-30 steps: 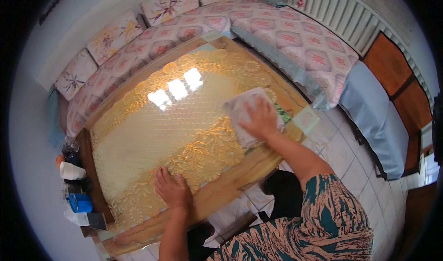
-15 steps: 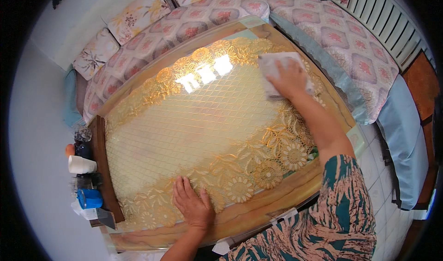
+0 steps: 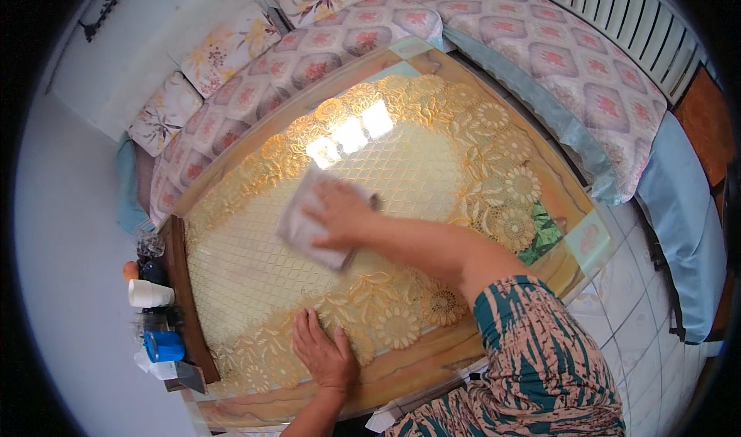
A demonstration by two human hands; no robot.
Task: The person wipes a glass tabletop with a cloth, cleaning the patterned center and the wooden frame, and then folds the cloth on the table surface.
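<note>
Under my right hand a folded pale cloth lies against the tabletop near its middle, and my fingers press and grip it. The cloth is slightly smeared by motion. My left hand rests flat near the front edge of the table, fingers stretched and holding nothing. Covering the table is a gold and cream lace-patterned cover with flowers along its border and a shiny surface that reflects bright window light.
At the table's left end a brown wooden tray carries white cups, a blue mug and other small items. Beyond the table run sofas with a patterned pink-grey cover and cushions. Tiled floor shows at right.
My right hand has swept the cloth from the table's far right to its middle, leftward and nearer. The left hand stays on the front edge. The view has shifted slightly.
</note>
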